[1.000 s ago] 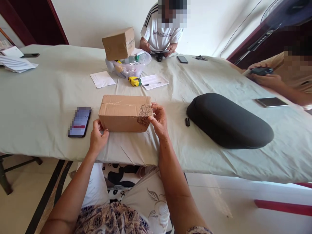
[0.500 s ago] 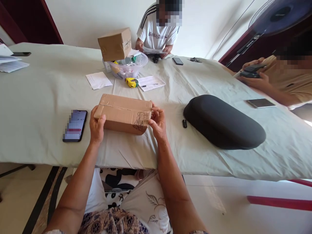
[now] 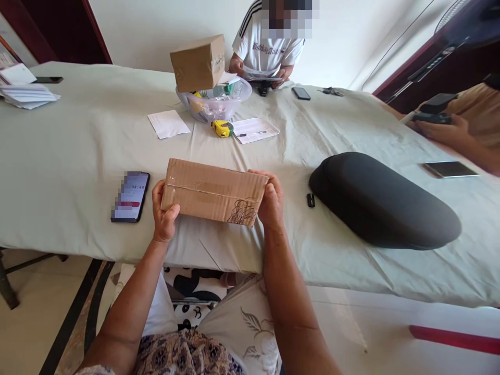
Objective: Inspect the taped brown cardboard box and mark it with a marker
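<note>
Between my two hands is a brown cardboard box (image 3: pixel 211 191), its taped top tilted toward me and a dark scribble on its near right corner. My left hand (image 3: pixel 164 216) grips the left end, thumb on top. Around the right end my right hand (image 3: pixel 271 200) is closed, thumb at the edge and fingers behind. A smartphone (image 3: pixel 130 198) with a lit screen lies left of my left hand. To the right of my right hand are a small black object (image 3: pixel 310 200) and a long black padded seat or case (image 3: pixel 385 200).
Farther back on the cloth-covered table (image 3: pixel 97 120) stand a plastic basin (image 3: pixel 219 108) and another cardboard box (image 3: pixel 197 63) resting on it. A yellow tape measure (image 3: pixel 222 128) and papers (image 3: pixel 169 124) lie before them. One person (image 3: pixel 267 54) sits opposite, another (image 3: pixel 474 122) at right.
The cardboard box has tipped so its top faces me more. My right hand has closed more firmly around its right end. The whole view has shifted slightly.
</note>
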The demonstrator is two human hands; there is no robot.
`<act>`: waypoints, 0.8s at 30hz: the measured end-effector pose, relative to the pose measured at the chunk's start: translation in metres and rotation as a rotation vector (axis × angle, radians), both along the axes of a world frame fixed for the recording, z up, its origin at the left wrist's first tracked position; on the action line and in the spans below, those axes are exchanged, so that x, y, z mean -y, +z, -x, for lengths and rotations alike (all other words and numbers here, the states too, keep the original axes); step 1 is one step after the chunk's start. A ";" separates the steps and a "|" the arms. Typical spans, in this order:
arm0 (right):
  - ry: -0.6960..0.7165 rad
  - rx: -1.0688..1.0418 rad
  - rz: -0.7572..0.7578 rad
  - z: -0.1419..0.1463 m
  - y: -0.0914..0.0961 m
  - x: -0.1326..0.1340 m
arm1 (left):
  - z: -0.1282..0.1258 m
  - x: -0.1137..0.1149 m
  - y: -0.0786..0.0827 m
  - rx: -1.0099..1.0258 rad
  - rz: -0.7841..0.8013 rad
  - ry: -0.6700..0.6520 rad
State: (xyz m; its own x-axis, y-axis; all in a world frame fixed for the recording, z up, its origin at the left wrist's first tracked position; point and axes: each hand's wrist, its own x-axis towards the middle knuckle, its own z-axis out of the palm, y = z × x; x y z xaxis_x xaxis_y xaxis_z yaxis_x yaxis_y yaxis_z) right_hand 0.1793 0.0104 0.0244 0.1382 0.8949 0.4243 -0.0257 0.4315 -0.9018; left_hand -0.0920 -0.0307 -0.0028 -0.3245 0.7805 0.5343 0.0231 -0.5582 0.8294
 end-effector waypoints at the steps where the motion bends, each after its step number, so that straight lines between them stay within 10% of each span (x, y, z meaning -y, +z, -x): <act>1: -0.033 0.014 0.022 0.000 0.000 0.000 | 0.000 0.000 0.000 0.001 0.001 -0.001; 15: -0.136 0.133 0.146 -0.004 -0.010 -0.010 | 0.000 -0.005 -0.004 0.016 -0.001 -0.047; 24: -0.158 -0.061 -0.103 -0.012 0.005 -0.006 | -0.006 -0.009 -0.004 -0.332 0.233 0.076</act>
